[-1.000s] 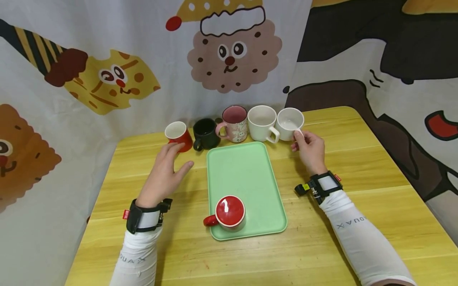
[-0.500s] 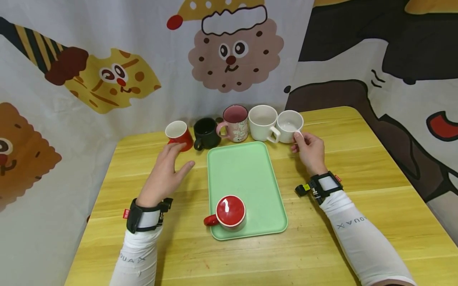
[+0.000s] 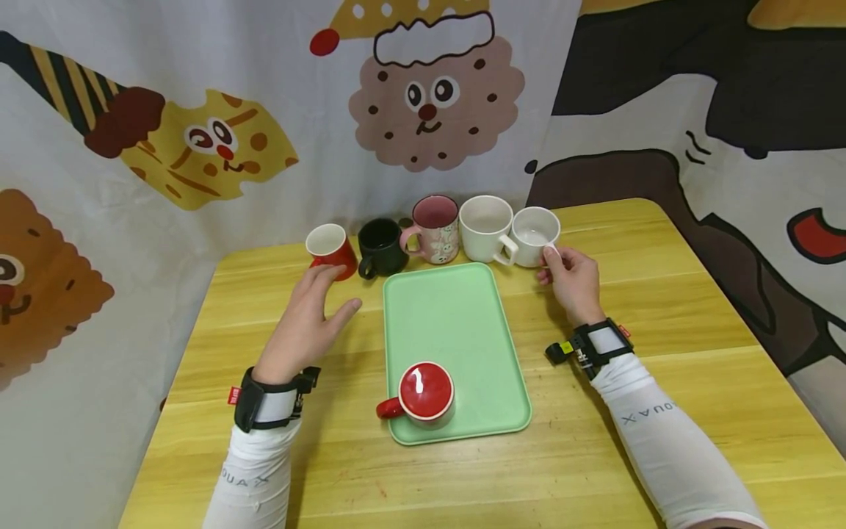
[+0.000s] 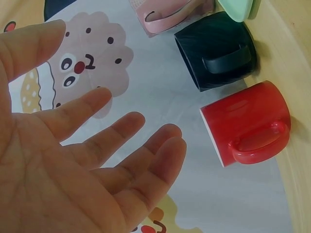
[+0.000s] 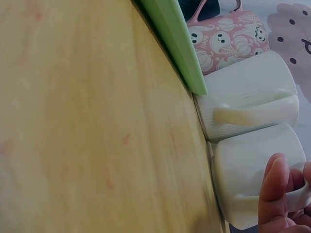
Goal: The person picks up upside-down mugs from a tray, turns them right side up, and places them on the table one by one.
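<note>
At the right end of a row of mugs, a smooth white mug [image 3: 532, 234] stands on the table, and my right hand [image 3: 573, 283] pinches its handle [image 5: 248, 201]. A larger ribbed white mug [image 3: 485, 226] is right beside it. My left hand [image 3: 299, 327] is spread with its palm facing inward and holds nothing. Nearest to it is a red mug [image 4: 250, 124] at the row's left end. Between the ends stand a black mug [image 3: 383, 250] and a pink patterned mug [image 3: 439, 239].
In front of the row a green tray [image 3: 456, 316] lies on the wooden table [image 3: 595, 455]. A mug with a glossy red top [image 3: 426, 389] sits at its near left, its handle over the tray's rim. A printed curtain [image 3: 264, 66] hangs behind.
The smooth white mug has come slightly toward me, with my right hand on its handle. My left hand has hardly moved.
</note>
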The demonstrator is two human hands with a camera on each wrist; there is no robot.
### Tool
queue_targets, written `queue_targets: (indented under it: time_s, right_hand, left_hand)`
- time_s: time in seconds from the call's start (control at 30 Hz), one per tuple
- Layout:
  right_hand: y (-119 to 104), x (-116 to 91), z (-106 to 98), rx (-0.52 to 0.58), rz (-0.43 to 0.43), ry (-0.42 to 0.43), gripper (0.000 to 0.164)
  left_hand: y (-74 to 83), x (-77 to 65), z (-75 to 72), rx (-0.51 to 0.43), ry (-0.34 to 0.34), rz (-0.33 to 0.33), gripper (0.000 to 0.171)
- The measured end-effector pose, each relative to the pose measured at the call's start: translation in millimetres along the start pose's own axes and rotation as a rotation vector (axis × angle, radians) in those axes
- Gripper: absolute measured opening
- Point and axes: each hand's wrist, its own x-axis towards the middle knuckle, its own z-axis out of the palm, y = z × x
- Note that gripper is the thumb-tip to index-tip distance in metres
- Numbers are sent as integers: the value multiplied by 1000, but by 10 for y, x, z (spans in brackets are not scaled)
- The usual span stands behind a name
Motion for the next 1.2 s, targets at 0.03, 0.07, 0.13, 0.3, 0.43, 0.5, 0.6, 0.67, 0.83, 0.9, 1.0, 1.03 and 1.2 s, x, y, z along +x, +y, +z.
queue_targets:
  time_s: [0.03,0.07,0.13,0.3,0.43,0.5,0.6,0.67,0.83,0.9,1.0,1.03,1.2]
  right_hand:
    - [-5,-2,0,-1,2,-1,42]
    - [-11,-5,-2,-3,4,-2,42]
    - [-19,-5,-3,-13,5,-5,42]
    - [-55,-5,-23,-34,-2,-28,45]
    - [-75,-2,-38,-32,-8,-56,45]
    - [-77,0,-40,-32,-8,-65,43]
    - [-80,-1,-42,-36,-7,-68,41]
    - [-81,0,-48,-66,-7,-71,40]
    - [-170,-33,-128,-243,-26,-104,52]
    - [-253,-62,-183,-335,-57,-115,58]
    - [-434,-128,-259,-440,-129,-102,65]
    - [-493,-159,-275,-463,-157,-99,65]
    - [-790,-337,-303,-496,-271,-102,62]
  left_hand:
    - [0,-1,0,0,0,0,67]
    - [0,-2,-1,1,0,0,68]
    - [-1,-4,-2,1,0,-1,68]
    - [1,-8,-12,-3,-1,1,68]
    - [11,-13,-23,-2,-1,5,67]
    - [19,-17,-29,-3,-2,9,67]
    - [27,-28,-38,-4,-1,9,67]
    - [32,-37,-43,-5,-1,8,67]
    - [47,-71,-49,-3,0,7,67]
    - [54,-87,-53,-4,1,11,67]
    - [60,-122,-65,-11,-3,24,67]
    - [58,-144,-65,-18,-8,26,66]
    - [34,-257,-51,-50,-38,47,65]
